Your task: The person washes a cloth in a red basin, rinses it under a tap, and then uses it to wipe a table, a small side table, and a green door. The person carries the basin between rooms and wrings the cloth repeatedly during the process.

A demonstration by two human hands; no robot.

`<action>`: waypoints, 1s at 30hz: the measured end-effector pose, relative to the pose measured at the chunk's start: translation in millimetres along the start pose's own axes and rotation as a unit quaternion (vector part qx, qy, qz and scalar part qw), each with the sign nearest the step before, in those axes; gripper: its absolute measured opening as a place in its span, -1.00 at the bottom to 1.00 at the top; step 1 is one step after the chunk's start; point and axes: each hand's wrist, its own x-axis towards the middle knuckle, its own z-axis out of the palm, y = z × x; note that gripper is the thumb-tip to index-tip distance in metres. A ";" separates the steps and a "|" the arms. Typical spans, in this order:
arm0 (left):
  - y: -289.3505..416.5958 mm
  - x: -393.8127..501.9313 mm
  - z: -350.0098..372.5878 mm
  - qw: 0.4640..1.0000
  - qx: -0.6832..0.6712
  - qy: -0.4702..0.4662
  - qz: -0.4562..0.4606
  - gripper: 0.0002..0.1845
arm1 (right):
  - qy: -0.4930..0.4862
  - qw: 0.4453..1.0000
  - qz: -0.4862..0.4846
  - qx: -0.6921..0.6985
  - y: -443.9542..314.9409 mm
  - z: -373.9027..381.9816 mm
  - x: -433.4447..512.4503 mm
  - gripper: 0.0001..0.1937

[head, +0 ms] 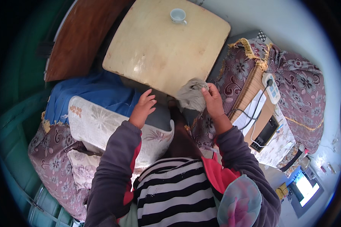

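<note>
My right hand point(214, 100) pinches a crumpled grey cloth point(193, 95) between thumb and fingers. The cloth hangs at the near right corner of a worn cream-coloured table point(159, 48); whether it touches the tabletop I cannot tell. My left hand point(143, 107) holds nothing, its fingers apart, just short of the table's near edge. A white cup with a handle point(178, 16) stands towards the far side of the tabletop.
To the left, a blue cloth point(93, 93) and a pale patterned cloth point(102, 122) cover a seat. At right, a power strip point(271, 88) with a plugged-in black cable, papers point(250, 113) and a cardboard piece point(262, 122) lie beside a flower-patterned cover point(301, 82).
</note>
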 end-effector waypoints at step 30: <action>-132.4 187.2 -61.0 0.981 -0.092 0.155 -0.077 -0.73 | 0.063 0.608 -0.271 -0.743 65.5 -146.2 401.2 -0.56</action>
